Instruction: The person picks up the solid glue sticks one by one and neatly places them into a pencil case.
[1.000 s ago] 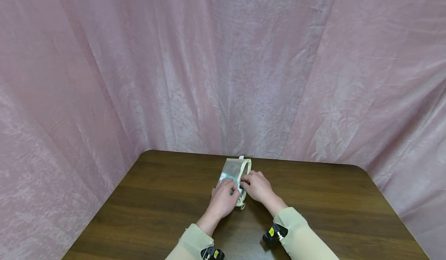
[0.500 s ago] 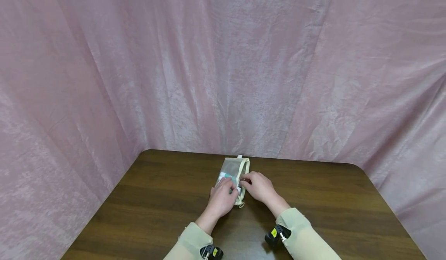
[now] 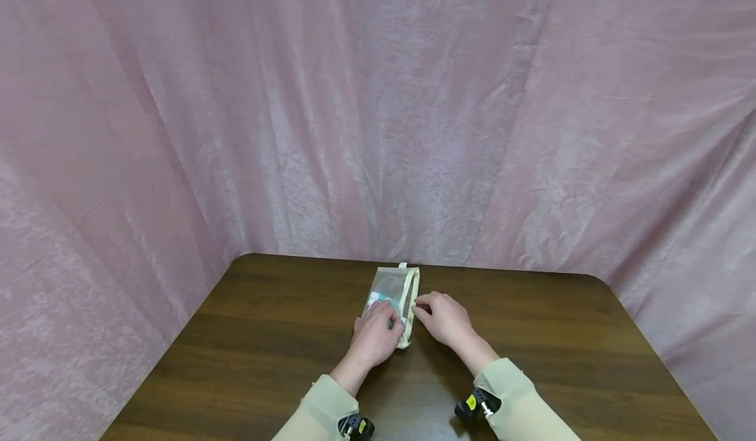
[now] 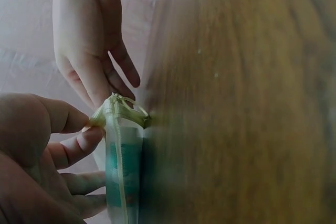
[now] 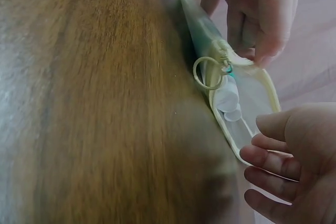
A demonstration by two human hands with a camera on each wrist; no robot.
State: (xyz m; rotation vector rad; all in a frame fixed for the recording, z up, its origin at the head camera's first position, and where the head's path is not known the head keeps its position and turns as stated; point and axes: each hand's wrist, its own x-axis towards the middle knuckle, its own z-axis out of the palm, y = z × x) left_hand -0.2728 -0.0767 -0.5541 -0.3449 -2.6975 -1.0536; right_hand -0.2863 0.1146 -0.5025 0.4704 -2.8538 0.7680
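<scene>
A translucent zip pouch (image 3: 390,281) with cream edging lies on the table, its mouth toward the right. My left hand (image 3: 375,333) rests over its near half, and in the left wrist view the thumb and forefinger pinch its edging by the zipper end. My right hand (image 3: 445,319) is at the right edge of the mouth; its fingers are loosely bent, with thumb and forefinger tips right at the rim. In the right wrist view, the mouth gapes, showing white cylinders (image 5: 227,95) inside. A ring pull (image 5: 208,73) hangs at the zipper's end. Something teal (image 4: 123,174) shows through the pouch wall.
The brown wooden table (image 3: 266,336) extends around both arms. Pink velvety curtains (image 3: 331,132) hang behind its far edge and at the sides. A black camera (image 3: 477,405) is strapped to the right wrist and another (image 3: 356,426) to the left.
My right fingers have drawn back rightward from inside the pouch mouth to its outer rim. The mouth looks narrower from above. My left hand has stayed on the pouch.
</scene>
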